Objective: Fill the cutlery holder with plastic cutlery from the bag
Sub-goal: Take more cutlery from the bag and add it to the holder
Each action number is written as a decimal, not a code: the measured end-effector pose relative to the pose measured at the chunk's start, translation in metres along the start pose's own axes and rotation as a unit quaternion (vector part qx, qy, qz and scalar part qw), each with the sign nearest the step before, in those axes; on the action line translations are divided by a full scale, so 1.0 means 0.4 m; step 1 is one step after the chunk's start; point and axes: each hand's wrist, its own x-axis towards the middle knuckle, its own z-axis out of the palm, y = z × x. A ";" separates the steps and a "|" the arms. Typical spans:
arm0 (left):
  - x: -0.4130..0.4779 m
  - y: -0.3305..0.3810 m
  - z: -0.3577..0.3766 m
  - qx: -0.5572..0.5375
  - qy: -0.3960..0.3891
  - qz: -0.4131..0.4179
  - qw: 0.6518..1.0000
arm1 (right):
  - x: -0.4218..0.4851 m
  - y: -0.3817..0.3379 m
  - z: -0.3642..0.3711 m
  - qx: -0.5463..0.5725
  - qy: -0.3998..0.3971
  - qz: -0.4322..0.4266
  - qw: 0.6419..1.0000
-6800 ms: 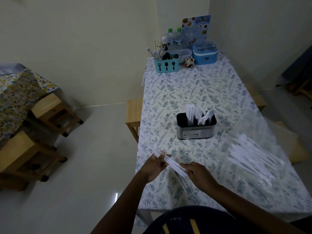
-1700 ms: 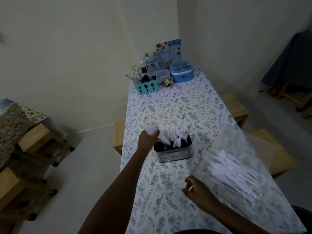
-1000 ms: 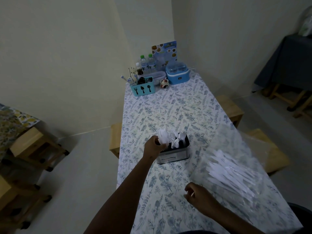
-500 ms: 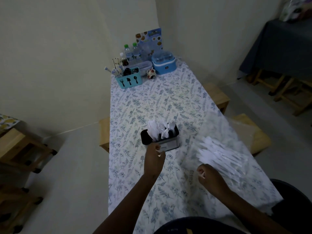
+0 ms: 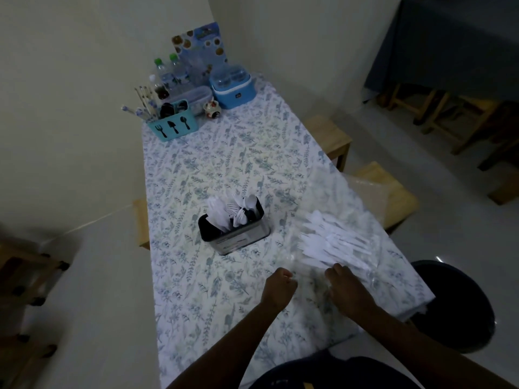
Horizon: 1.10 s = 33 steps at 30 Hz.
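No words we can read, only pictograms.
On the front of the teal caddy [image 5: 173,127] we make out three black signs: a fork, a blade-like utensil and a spoon. The pale label on the cutlery holder [image 5: 236,242], the small dark badge on the blue box [image 5: 238,94] and the heading of the picture card [image 5: 200,43] are too blurred for us to read.

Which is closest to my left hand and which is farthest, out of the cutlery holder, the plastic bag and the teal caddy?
1. plastic bag, just right of the left hand.
2. cutlery holder, ahead at mid-table.
3. teal caddy, far left corner.
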 end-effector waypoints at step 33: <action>0.041 -0.012 0.062 -0.220 0.120 -0.145 0.957 | 0.182 0.236 -0.240 0.382 0.233 0.414 0.792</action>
